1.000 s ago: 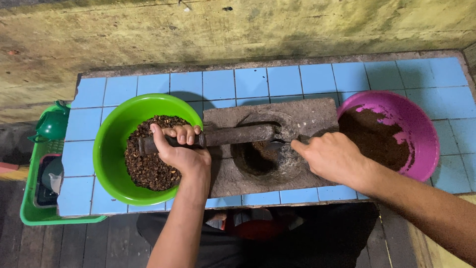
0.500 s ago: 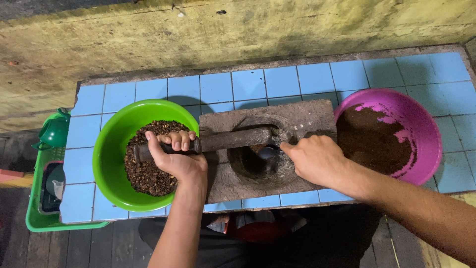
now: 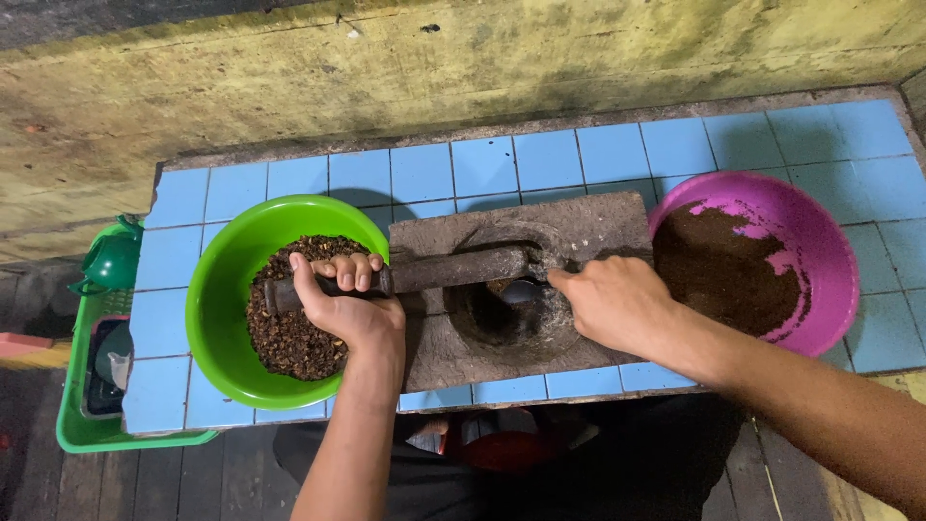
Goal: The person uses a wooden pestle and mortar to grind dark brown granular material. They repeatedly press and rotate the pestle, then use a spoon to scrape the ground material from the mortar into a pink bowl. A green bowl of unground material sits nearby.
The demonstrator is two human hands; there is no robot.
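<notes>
Two bowls flanking a stone block on a blue-tiled surface (image 3: 482, 164), set against a stained, yellowish wall (image 3: 482, 68). At far left, below the surface's edge, a green plastic crate (image 3: 72, 434) with a green kettle-shaped vessel (image 3: 111, 259) on top, over dark wooden floorboards (image 3: 29, 473). Next, on the tiles, a bright green bowl (image 3: 217, 309) partly filled with coarse dark brown bits (image 3: 289, 342). Over that bowl, left hand (image 3: 347, 307), fingers (image 3: 347, 270) clenched around the near end of a dark cylindrical stone roller (image 3: 453, 270), lying roughly level and stretching from above the green bowl across the block. At centre, grey stone grinding block (image 3: 598, 217) with a round hollow (image 3: 497, 314) worn into it, sitting at the front edge of the surface between the two bowls. Right hand (image 3: 612, 304) resting on the block just right of the hollow, fingers curled toward the roller's far end; cannot tell whether gripping it or only pressing against it. Further right, touching the block, a magenta bowl (image 3: 830, 260) holding fine dark brown powder (image 3: 723, 280), smeared up the inside wall. Beyond, more bare blue tiles toward the right edge.
</notes>
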